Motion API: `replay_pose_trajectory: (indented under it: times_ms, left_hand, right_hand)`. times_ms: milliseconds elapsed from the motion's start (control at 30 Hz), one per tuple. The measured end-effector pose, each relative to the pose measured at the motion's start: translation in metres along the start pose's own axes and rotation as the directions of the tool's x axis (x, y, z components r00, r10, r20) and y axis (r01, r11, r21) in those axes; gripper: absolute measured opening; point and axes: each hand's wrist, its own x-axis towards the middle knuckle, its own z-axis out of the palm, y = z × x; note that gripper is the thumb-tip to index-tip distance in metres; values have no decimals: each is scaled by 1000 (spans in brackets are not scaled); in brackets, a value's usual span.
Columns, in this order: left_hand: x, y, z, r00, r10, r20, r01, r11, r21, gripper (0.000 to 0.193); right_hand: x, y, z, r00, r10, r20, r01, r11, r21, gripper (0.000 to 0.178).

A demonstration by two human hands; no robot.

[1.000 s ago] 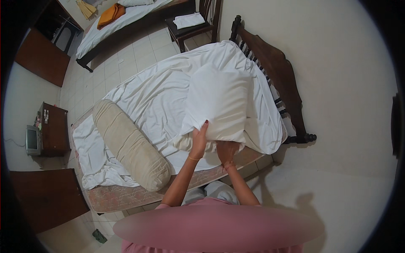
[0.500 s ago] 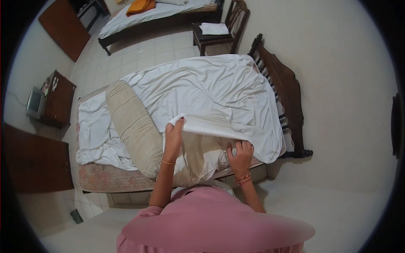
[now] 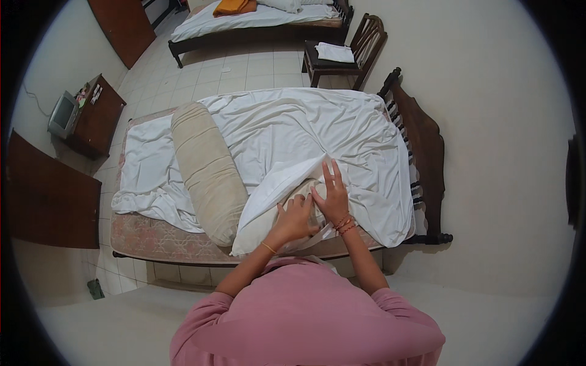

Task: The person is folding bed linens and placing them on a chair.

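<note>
At the bed's near edge a beige pillow (image 3: 299,190) lies partly inside a white pillowcase (image 3: 278,184), whose loose cloth is lifted on the far side. My left hand (image 3: 295,219) rests on the pillow with its fingers apart and bent. Close on its right, my right hand (image 3: 333,199) has its fingers stretched up along the pillowcase opening, the fingertips against the cloth. Part of the pillow is covered by my hands and the case. A long beige bolster (image 3: 207,171) lies across the bed to the left of my hands.
A rumpled white sheet (image 3: 293,119) covers much of the floral mattress (image 3: 155,238). The dark wooden headboard (image 3: 421,140) is at the right. Beyond stand a chair (image 3: 317,61) with folded white cloth and another bed (image 3: 244,36). A cabinet (image 3: 101,125) with a small television stands left.
My hands have left the pillowcase's raised edge and come closer together onto the pillow. The left moved right and nearer; the right moved left and farther. The view has shifted slightly.
</note>
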Motion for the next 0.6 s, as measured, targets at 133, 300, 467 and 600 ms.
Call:
replay_pose_trajectory:
  times_ms: [133,300,467,600]
  left_hand:
    - [-1,-26,43,978,67,-196,-47,993,106,39]
    - [-6,-30,34,928,127,-352,-164,983,-78,30]
    - [0,-23,-2,763,194,-617,-199,978,61,23]
    - [-3,-30,-33,727,117,-676,-232,969,-82,30]
  right_hand:
    - [-3,-6,14,994,34,-100,-24,995,99,50]
    - [-9,-9,-20,996,1,-92,-12,992,-128,30]
    - [-4,-5,-52,969,244,-52,-236,965,116,25]
    - [-7,3,-54,909,370,193,-393,602,695,26]
